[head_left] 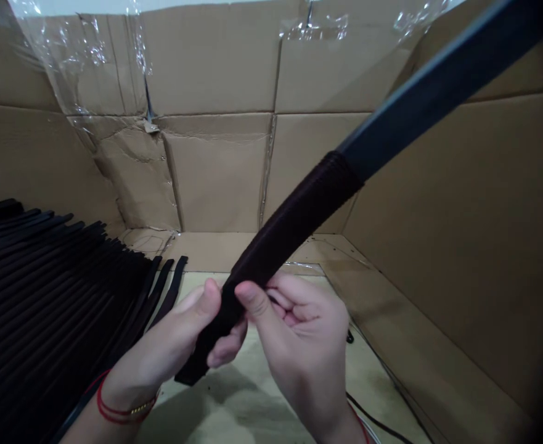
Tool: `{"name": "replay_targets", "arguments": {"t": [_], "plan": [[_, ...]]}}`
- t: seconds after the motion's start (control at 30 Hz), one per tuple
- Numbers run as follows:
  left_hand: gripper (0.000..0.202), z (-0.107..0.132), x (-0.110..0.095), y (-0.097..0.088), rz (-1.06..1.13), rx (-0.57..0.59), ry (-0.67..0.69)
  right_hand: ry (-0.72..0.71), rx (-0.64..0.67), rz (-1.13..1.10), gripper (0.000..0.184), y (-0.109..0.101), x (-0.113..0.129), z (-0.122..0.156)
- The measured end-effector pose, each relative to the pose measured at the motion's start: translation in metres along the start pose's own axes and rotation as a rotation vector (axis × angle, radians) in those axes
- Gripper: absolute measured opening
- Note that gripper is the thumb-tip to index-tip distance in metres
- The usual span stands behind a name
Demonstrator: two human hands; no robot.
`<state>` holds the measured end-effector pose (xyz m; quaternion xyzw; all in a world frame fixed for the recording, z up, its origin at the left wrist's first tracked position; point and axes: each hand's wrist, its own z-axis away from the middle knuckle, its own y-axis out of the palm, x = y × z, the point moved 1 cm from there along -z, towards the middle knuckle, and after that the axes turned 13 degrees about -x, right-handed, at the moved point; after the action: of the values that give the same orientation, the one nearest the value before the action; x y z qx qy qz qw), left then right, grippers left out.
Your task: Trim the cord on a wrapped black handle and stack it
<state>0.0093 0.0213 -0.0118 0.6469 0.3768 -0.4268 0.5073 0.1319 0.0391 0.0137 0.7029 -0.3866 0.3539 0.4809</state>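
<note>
As you look down through your head-worn camera, your left hand (160, 345) and right hand (299, 333) are both curled nearly closed, thumbs and fingers pinching a long, flat, dark grey bar (428, 105) near its lower end. A tight dark brown wrapping (294, 228) sheathes that end, and the bar slants up to your right. Just left of your hands lies a fanned stack of slim black strips (44, 290), beside a pale tabletop (234, 394). Brown corrugated cardboard walls (460, 246) rise behind. A red thread bracelet (123, 407) circles your left wrist.
</note>
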Motion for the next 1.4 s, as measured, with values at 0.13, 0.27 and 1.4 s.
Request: {"name": "replay_targets", "arguments": {"t": [0.13,0.27,1.4], "plan": [[0.035,0.004,-0.004,0.001,-0.147,-0.217,0.181,-0.014,0.112,-0.017,0.023,-0.015,0.005,-0.018],[0.043,0.003,0.002,0.000,0.088,-0.061,0.029,0.050,0.288,-0.067,0.032,-0.024,0.006,-0.026],[0.028,-0.004,0.010,0.005,-0.225,-0.180,0.125,0.084,0.282,0.069,0.045,-0.024,-0.005,-0.031]]}}
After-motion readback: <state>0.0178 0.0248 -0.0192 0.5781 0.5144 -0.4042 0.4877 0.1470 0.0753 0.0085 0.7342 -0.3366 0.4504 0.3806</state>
